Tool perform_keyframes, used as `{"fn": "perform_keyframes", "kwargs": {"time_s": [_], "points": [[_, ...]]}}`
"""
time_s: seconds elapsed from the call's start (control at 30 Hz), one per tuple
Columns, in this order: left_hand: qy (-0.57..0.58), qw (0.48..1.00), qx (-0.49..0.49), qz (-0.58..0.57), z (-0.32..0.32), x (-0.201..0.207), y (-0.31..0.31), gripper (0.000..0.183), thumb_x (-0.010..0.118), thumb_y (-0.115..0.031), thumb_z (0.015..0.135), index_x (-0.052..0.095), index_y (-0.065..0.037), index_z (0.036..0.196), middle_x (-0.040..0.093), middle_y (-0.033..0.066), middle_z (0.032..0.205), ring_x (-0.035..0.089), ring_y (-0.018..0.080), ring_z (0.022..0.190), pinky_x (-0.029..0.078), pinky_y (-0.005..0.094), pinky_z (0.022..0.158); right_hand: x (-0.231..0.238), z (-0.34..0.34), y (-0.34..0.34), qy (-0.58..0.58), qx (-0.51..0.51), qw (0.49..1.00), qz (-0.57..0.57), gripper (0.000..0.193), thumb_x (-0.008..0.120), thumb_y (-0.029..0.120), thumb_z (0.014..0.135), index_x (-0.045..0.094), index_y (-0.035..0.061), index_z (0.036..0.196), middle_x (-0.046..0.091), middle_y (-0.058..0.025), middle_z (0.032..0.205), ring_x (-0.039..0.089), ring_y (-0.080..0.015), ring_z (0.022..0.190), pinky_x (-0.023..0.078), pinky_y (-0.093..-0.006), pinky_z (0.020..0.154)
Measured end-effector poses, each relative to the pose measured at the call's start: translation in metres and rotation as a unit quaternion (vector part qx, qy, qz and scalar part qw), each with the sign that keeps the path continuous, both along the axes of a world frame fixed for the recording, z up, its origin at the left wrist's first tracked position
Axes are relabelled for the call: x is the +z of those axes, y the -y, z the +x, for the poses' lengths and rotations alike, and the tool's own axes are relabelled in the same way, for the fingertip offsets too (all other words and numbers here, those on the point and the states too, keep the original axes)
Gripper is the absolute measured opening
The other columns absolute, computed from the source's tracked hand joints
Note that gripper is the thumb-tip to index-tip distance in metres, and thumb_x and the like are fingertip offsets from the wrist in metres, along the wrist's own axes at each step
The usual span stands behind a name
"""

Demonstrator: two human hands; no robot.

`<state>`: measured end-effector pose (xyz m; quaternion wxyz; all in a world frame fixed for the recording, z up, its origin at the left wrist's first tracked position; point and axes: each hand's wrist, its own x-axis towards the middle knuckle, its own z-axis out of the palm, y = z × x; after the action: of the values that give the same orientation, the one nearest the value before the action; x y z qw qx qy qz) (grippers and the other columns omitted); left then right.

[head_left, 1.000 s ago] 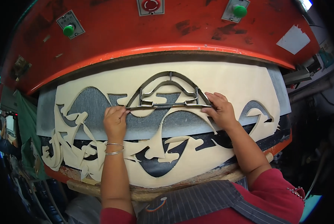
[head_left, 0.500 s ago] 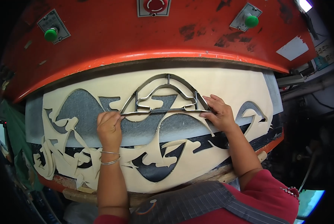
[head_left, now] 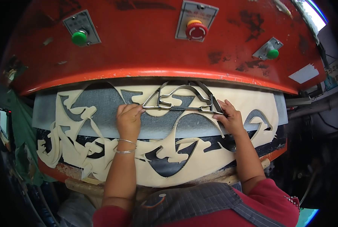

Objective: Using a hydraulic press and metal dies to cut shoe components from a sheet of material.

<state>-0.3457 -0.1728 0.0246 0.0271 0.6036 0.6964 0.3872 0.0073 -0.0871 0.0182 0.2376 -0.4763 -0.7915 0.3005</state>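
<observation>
A metal cutting die (head_left: 184, 108) shaped like an arch with a curved inner outline lies on a cream sheet (head_left: 248, 99) full of cut-out holes. My left hand (head_left: 129, 120) pinches the die's left corner between thumb and fingers. At its right corner, my right hand (head_left: 230, 118) grips with the thumb on the near side and the fingers beyond. The top of the arch is partly hidden by the red machine's lower edge. Through the holes shows a grey board (head_left: 157, 123) under the sheet.
A red machine front (head_left: 138, 49) rises beyond the sheet, with a red emergency stop button (head_left: 196, 31), a left green button (head_left: 79, 38) and a right green button (head_left: 273, 54). Curled cream offcuts (head_left: 50, 151) lie at the left. A wooden rail (head_left: 221, 176) runs along the near edge.
The view has shifted, so more of the red machine front shows and its edge now covers the arch's top. Both hands still hold the die at its two corners.
</observation>
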Motion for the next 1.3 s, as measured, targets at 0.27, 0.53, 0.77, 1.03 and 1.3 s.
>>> {"fn": "perform_keyframes", "kwargs": {"time_s": [0.27, 0.53, 0.77, 1.03, 1.3], "points": [[0.095, 0.992, 0.033, -0.078, -0.018, 0.035, 0.02, 0.034, 0.076, -0.016, 0.071, 0.066, 0.002, 0.098, 0.066, 0.0118, 0.092, 0.061, 0.0224, 0.091, 0.049, 0.033, 0.079, 0.052, -0.003, 0.03, -0.133, -0.184, 0.973, 0.046, 0.045, 0.074, 0.018, 0.077, 0.059, 0.0028, 0.116, 0.061, -0.014, 0.119, 0.056, -0.0246, 0.113, 0.037, -0.0378, 0.102], [-0.044, 0.878, 0.051, 0.474, -0.023, 0.187, 0.091, 0.011, 0.061, -0.012, 0.089, 0.065, -0.005, 0.081, 0.057, 0.0074, 0.073, 0.051, 0.02, 0.065, 0.041, 0.0319, 0.059, 0.209, 0.003, 0.047, -0.152, -0.323, 0.707, 0.611, 0.045, 0.039, 0.031, 0.099, 0.045, -0.002, 0.13, 0.037, -0.0179, 0.141, 0.034, -0.0307, 0.131, 0.028, -0.0391, 0.107], [-0.082, 0.964, -0.051, 0.249, -0.021, 0.2, 0.133, 0.024, 0.059, -0.008, 0.086, 0.049, -0.002, 0.065, 0.044, 0.0096, 0.066, 0.043, 0.028, 0.064, 0.036, 0.0374, 0.06, 0.183, 0.007, 0.071, -0.096, -0.346, 0.701, 0.616, 0.051, 0.05, 0.026, 0.092, 0.037, 0.0021, 0.135, 0.028, -0.0238, 0.142, 0.024, -0.0379, 0.133, 0.022, -0.0534, 0.106], [0.018, 0.983, -0.16, -0.088, 0.064, 0.05, 0.267, 0.017, 0.066, -0.023, 0.081, 0.067, -0.007, 0.088, 0.063, 0.0119, 0.085, 0.059, 0.031, 0.08, 0.048, 0.0394, 0.07, 0.057, -0.052, 0.281, 0.034, 0.192, 0.948, 0.253, 0.066, 0.07, 0.041, 0.072, 0.05, 0.0041, 0.122, 0.056, -0.0124, 0.111, 0.05, -0.0297, 0.108, 0.038, -0.0409, 0.093], [-0.162, 0.981, -0.104, -0.029, 0.102, 0.034, 0.272, 0.021, 0.06, -0.026, 0.082, 0.065, -0.009, 0.092, 0.063, 0.0093, 0.086, 0.058, 0.0297, 0.086, 0.041, 0.0423, 0.083, 0.023, -0.054, 0.299, 0.14, 0.091, 0.972, 0.168, 0.049, 0.077, 0.022, 0.064, 0.056, 0.0056, 0.105, 0.056, -0.0108, 0.099, 0.054, -0.0289, 0.101, 0.048, -0.0384, 0.081]]}}
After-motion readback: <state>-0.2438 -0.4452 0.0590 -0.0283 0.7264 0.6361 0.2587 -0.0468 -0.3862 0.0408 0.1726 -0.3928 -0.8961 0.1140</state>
